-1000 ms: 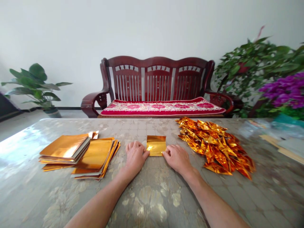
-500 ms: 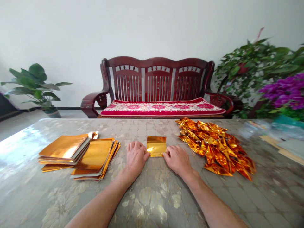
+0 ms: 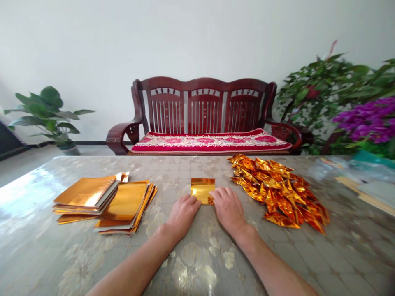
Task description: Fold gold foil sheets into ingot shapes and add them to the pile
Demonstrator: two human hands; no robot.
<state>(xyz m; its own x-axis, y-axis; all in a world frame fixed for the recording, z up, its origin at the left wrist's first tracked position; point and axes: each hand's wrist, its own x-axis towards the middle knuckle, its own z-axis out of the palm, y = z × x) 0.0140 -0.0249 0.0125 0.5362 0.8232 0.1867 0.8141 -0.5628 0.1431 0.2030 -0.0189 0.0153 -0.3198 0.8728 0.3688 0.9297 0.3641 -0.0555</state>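
A small sheet of gold foil paper lies on the table in front of me. My left hand is at its lower left corner, fingers closed together on the near edge. On the right edge, my right hand has its fingers bent and closed on the lower corner, with the thumb partly hidden. To the left are stacks of flat gold foil sheets. A heap of folded, pointed gold foil pieces spreads to the right of my right hand.
The patterned table has a glossy cover. At its right end lie clear plastic bags and pale flat cards. Beyond the far edge stands a dark red wooden bench with a floral cushion, between potted plants.
My left hand has slid right and slightly nearer, from the foil's left side to its lower corner. My right hand has shifted slightly, its fingers now over the right edge. The view has tilted slightly.
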